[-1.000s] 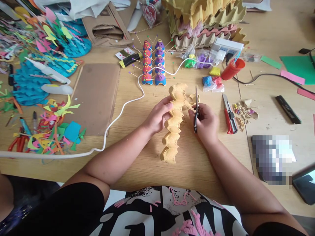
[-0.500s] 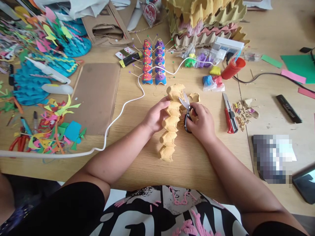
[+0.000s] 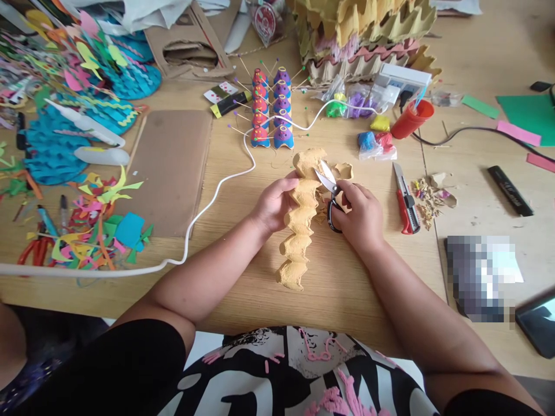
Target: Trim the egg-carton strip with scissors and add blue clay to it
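Observation:
A yellow egg carton strip [image 3: 299, 222] with a row of bumps is held upright over the table by my left hand [image 3: 276, 203], which grips its left side near the top. My right hand [image 3: 361, 215] has its fingers in the black handles of a pair of scissors [image 3: 332, 190]. The scissor blades are parted and touch the right edge of the strip, just below its top bump. Cut-off carton scraps [image 3: 344, 170] lie behind the scissors, partly hidden by my right hand.
Painted red caterpillar [image 3: 260, 107] and purple caterpillar [image 3: 283, 110] stand beyond the strip. A white cable [image 3: 225, 179] crosses the table. A red utility knife [image 3: 406, 202] lies at right. Stacked egg trays [image 3: 359, 34] stand behind; paper scraps [image 3: 93, 231] cover the left.
The scissors have opened wider, and my right hand has shifted slightly right. The lower end of the strip has swung a little left and towards me.

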The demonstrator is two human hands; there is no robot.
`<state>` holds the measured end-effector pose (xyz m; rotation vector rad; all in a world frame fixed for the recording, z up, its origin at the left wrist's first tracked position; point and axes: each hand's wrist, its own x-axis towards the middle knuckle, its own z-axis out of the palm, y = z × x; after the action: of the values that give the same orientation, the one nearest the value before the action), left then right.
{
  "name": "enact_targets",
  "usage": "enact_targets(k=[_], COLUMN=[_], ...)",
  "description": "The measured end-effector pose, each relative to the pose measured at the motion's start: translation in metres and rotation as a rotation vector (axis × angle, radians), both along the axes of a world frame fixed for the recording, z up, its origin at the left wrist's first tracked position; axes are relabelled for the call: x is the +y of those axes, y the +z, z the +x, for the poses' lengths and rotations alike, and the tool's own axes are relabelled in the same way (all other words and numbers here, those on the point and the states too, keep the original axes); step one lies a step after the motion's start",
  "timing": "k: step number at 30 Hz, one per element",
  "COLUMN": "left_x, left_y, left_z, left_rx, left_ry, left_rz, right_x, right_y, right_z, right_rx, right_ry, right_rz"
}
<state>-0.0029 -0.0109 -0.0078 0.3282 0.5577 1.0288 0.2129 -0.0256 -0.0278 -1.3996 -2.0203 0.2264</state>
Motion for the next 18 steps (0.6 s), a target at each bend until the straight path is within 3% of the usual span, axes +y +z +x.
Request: enact_targets(k=[6, 18], left_x=[-0.0004, -0.0031], left_y=[-0.0044, -0.0032], left_z=[0.0000, 0.0023], left_rx=[-0.023, 0.021], left_ry=[0.016, 0.045], left_rz=[-0.037, 0.053], right_x=[-0.0030, -0.0054], right_y=[0.0036, 0.0075], right_z=[-0.0014, -0.0044], right_rx=[-0.062, -0.043], right_ry=[-0.047, -0.067], right_rz=[0.031, -0.009])
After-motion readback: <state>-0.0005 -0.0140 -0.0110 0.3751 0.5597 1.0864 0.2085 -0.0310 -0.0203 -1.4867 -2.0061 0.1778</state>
